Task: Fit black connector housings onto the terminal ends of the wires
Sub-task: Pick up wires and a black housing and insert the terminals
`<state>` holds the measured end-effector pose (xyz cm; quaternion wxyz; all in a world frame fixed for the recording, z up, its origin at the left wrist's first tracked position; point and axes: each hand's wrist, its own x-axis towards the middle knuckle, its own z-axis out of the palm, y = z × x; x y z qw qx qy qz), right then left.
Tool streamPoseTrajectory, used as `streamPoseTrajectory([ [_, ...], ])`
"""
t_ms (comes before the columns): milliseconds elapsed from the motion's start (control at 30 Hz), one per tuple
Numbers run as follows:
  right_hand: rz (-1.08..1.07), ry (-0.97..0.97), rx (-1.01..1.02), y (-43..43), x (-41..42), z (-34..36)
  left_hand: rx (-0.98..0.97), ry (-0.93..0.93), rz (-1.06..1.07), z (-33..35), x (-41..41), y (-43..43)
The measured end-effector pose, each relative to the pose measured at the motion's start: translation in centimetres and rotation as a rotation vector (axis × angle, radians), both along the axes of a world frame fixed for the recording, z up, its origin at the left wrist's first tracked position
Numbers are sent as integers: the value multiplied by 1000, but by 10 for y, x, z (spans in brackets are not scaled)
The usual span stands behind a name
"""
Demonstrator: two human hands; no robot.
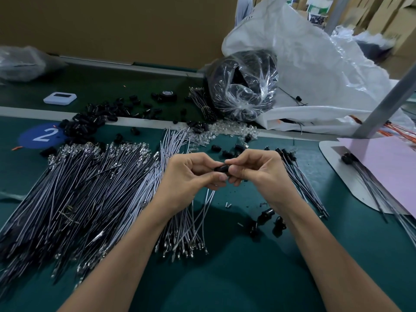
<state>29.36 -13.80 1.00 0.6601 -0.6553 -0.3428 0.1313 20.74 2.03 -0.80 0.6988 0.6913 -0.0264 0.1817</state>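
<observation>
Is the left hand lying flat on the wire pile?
No, the left hand is raised over the wires, and its fingers pinch the black connector housing with the right hand.

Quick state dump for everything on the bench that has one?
Left hand: fingers curled, pinches wires.
Right hand: pinches housing.
Housing: off the table, between both hands' fingertips.
Wires: hang from left hand, lower ends on table.
Wire pile: loose, flat on table, terminals bare.
Spare housings: scattered loose.
Fitted wires: laid aside at right, housings on.
Clear bag: full, resting on table.
</observation>
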Motion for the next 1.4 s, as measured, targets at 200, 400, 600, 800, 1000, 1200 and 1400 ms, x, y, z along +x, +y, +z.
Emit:
streamPoseTrajectory([
  [200, 44, 43, 19, 0, -1, 1, -21, -19, -25, -1, -2, -1],
  [400, 38, 3, 30, 4, -7, 2, -65, -2, -9, 3, -4, -2],
  [600, 161, 194, 228, -28, 8, 38, -138, -38, 41, 13, -8, 9],
  [800, -18, 402, 394, -113, 34, 94, -344, -35, 477, 13, -4, 16],
  [1000, -268, -103, -99, -130, 77, 79, -295, 27, 485, 13, -3, 12],
  [1200, -430, -547, -841, -64, 70, 37, -272, 41, 483, 12, -2, 10],
  [1400, 111, -669, -836, 7, 4, 20, -268, 41, 502, 11, 0, 9],
])
